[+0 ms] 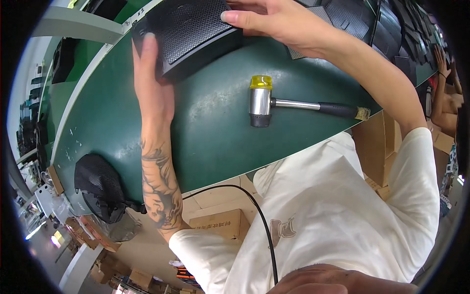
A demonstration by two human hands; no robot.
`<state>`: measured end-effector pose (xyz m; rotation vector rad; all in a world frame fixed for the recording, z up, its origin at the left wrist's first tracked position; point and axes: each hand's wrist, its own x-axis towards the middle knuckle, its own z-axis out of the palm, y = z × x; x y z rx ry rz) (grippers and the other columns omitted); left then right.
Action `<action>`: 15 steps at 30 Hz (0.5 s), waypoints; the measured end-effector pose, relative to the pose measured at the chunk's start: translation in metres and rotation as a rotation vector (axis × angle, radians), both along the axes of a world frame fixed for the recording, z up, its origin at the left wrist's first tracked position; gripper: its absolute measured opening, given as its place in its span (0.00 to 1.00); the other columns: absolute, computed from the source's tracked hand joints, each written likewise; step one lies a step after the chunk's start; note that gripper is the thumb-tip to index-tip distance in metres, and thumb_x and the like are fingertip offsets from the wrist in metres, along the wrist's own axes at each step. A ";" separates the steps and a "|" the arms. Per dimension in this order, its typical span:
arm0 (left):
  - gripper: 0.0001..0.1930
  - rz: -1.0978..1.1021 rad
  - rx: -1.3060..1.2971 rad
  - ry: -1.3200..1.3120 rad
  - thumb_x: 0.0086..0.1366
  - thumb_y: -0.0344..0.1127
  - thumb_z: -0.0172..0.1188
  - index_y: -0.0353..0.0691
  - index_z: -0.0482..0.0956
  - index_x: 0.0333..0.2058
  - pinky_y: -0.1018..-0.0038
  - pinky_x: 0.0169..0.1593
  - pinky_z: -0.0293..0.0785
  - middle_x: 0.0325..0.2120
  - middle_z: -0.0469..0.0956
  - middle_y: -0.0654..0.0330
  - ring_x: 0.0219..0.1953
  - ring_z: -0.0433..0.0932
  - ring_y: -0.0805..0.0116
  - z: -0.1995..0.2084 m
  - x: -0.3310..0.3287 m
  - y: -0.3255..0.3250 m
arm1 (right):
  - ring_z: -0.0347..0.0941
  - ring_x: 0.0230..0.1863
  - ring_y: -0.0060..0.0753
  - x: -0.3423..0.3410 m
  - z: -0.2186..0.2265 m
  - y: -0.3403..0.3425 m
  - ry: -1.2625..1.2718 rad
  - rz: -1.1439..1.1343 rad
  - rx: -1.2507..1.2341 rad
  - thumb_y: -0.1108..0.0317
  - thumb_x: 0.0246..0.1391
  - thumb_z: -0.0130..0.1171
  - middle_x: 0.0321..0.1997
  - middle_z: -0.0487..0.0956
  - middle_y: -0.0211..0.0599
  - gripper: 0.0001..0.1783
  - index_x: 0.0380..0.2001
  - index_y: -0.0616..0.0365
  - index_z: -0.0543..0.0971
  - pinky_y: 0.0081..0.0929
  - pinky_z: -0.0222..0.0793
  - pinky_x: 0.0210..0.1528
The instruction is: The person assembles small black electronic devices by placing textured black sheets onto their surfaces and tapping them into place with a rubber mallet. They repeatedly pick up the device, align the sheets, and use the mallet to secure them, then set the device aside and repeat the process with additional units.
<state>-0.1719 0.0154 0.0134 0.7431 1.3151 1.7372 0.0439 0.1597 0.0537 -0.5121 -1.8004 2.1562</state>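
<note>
At the far side of the green table (210, 147) is a black speaker-like box (191, 36) with a perforated metal grille. My left hand (152, 78) grips its left end, the thumb lying over the edge. My right hand (267, 20) holds its right end, the thumb on the grille side and the other fingers partly hidden behind it. Nearer to me lies a mallet (261, 102) with a metal head, one yellow face and one black face. Its black-gripped handle points right, touched by neither hand.
Black perforated grille panels (347, 22) are heaped at the far right. A black mesh bag (98, 183) sits at the table's left corner. A black cable (257, 206) runs in front of my shirt. Cardboard boxes (220, 223) stand below. Another person's hand (442, 61) shows at the right rim.
</note>
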 end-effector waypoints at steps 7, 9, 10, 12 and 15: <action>0.32 -0.034 0.064 0.160 0.72 0.35 0.59 0.37 0.60 0.70 0.65 0.70 0.61 0.64 0.70 0.54 0.65 0.70 0.62 -0.003 0.011 -0.006 | 0.69 0.64 0.29 -0.001 -0.040 -0.007 0.167 -0.080 0.005 0.66 0.67 0.61 0.65 0.74 0.41 0.35 0.73 0.64 0.62 0.26 0.65 0.67; 0.38 -0.046 0.118 0.201 0.69 0.32 0.62 0.37 0.54 0.73 0.63 0.73 0.55 0.66 0.65 0.53 0.69 0.64 0.60 -0.005 0.013 -0.006 | 0.73 0.62 0.38 -0.002 -0.052 -0.014 0.192 -0.212 0.130 0.61 0.60 0.68 0.62 0.76 0.48 0.38 0.70 0.61 0.68 0.35 0.67 0.67; 0.42 -0.065 0.121 0.234 0.67 0.33 0.65 0.37 0.51 0.74 0.62 0.73 0.53 0.67 0.63 0.53 0.69 0.62 0.59 -0.005 0.012 -0.008 | 0.73 0.62 0.35 -0.001 -0.049 -0.014 0.183 -0.194 0.221 0.62 0.63 0.66 0.62 0.77 0.47 0.37 0.71 0.61 0.66 0.31 0.67 0.67; 0.51 -0.102 0.128 0.299 0.62 0.33 0.70 0.37 0.45 0.76 0.62 0.73 0.51 0.69 0.57 0.53 0.70 0.58 0.58 -0.005 0.009 -0.012 | 0.73 0.62 0.29 0.007 -0.040 -0.017 0.164 -0.161 0.405 0.65 0.68 0.61 0.62 0.79 0.46 0.35 0.73 0.62 0.62 0.25 0.67 0.67; 0.58 -0.093 0.084 0.453 0.59 0.36 0.74 0.38 0.38 0.76 0.60 0.73 0.53 0.69 0.57 0.51 0.71 0.56 0.56 -0.005 0.007 -0.025 | 0.69 0.68 0.36 0.019 -0.038 -0.014 0.138 -0.128 0.389 0.69 0.63 0.65 0.68 0.73 0.45 0.40 0.74 0.61 0.60 0.33 0.65 0.71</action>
